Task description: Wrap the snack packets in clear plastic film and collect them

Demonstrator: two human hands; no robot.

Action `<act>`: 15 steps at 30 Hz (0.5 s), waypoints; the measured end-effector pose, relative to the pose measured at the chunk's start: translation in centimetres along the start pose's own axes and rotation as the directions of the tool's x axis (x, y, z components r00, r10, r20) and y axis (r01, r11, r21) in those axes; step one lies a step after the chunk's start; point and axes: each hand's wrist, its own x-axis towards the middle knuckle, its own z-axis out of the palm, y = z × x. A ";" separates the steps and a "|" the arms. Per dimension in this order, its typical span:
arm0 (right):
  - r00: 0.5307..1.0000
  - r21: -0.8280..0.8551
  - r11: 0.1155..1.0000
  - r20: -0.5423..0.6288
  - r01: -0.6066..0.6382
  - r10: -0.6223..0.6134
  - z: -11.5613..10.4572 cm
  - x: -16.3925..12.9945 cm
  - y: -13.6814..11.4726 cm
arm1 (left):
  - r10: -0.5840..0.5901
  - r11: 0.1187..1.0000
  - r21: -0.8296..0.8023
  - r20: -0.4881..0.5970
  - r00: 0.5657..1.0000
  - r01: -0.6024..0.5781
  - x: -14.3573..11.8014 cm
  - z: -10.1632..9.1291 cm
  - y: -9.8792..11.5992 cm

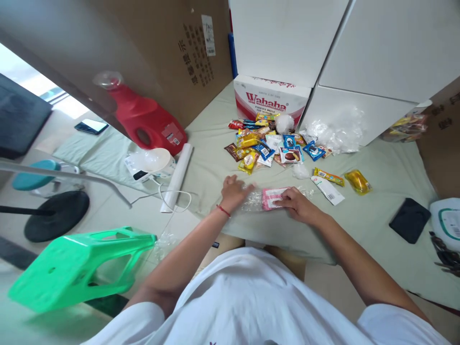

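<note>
A pink-and-white packet (272, 198) lies at the near edge of the cloth-covered table (373, 225). My right hand (297, 205) has its fingers closed on the packet's right end. Clear crinkled plastic film (252, 200) stretches left from the packet. Over the film's left end is my left hand (234, 192), fingers spread and slightly blurred, with nothing visible in it. Beyond both hands sits a heap of wrapped snacks (266, 149). To the right lie a yellow snack stick (328, 176), a white packet (327, 190) and a yellow wrapped snack (358, 182).
Behind the snacks stand a Wahaha carton (271, 100) and clear plastic bags (338, 132). Leftward are a red jug (147, 117), a white cup (158, 163), a white roll (178, 177) and a green stool (82, 263) on the floor. A black pouch (409, 220) lies far right.
</note>
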 end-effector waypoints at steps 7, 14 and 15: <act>0.998 -0.027 0.999 -0.046 -0.045 0.044 1.1 -0.5 -0.2 | -0.020 0.998 -0.049 0.182 0.983 0.029 -2.1 0.1 4.3; 0.982 0.150 0.982 -0.127 -0.117 0.137 -0.1 -1.9 -0.8 | 0.082 0.992 0.078 0.226 0.971 -0.102 -1.4 6.1 10.0; 0.955 0.173 0.965 -0.190 -0.196 0.228 -0.4 -2.2 -0.5 | 0.097 0.979 0.155 0.213 0.972 -0.131 -1.5 6.6 10.2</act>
